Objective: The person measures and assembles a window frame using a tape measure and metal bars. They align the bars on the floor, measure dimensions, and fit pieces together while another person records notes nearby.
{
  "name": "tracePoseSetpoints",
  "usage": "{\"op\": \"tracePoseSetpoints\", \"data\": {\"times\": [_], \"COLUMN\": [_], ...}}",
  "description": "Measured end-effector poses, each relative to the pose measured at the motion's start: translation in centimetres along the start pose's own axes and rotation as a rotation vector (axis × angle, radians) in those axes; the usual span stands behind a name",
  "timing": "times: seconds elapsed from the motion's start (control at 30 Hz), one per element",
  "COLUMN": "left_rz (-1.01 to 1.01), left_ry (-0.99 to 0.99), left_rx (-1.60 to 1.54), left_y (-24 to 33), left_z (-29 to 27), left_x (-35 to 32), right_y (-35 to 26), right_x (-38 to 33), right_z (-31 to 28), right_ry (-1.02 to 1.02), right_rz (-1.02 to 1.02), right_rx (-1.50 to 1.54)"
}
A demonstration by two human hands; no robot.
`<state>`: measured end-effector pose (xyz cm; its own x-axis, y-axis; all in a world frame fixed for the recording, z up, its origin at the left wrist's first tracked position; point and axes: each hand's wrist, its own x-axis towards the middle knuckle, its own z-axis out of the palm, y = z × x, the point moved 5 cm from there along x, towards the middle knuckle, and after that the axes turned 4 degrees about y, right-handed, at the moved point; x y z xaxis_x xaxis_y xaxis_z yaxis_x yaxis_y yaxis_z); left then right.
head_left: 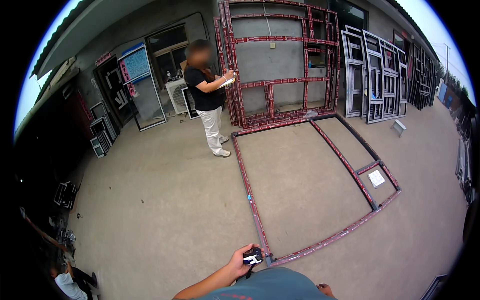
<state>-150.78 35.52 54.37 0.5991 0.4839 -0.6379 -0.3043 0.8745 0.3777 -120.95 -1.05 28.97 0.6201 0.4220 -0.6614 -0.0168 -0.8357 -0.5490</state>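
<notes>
My left hand [239,261] is closed around a small black tape measure [253,257], held out just above the near corner of a large red-wrapped window frame [248,195] lying flat on the concrete. Only the knuckles of my right hand [325,289] show at the bottom edge beside my grey shirt; whether it holds anything is hidden. A white sheet of paper [376,178] lies inside the frame's small right compartment.
A person in a black top and white trousers [210,100] stands at the frame's far left corner, writing on a pad. More red frames [280,65] and grey frames [375,75] lean against the building wall. Clutter and another person's arm [65,280] lie at lower left.
</notes>
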Motion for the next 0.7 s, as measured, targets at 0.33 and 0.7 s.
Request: {"op": "tracePoseSetpoints", "data": {"times": [0.33,0.7], "left_rz": [0.179,0.175], "left_ry": [-0.409,-0.133], "left_rx": [0.141,-0.011], "left_y": [9.9,3.6], "left_z": [13.3,7.0], "left_x": [-5.9,-2.1], "right_y": [4.6,-1.5], "right_x": [3.9,0.8], "right_z": [-1.0,-1.7], "right_ry": [-0.014,0.006], "right_rz": [-0.001,-0.004], "right_rx": [-0.063,-0.045]}}
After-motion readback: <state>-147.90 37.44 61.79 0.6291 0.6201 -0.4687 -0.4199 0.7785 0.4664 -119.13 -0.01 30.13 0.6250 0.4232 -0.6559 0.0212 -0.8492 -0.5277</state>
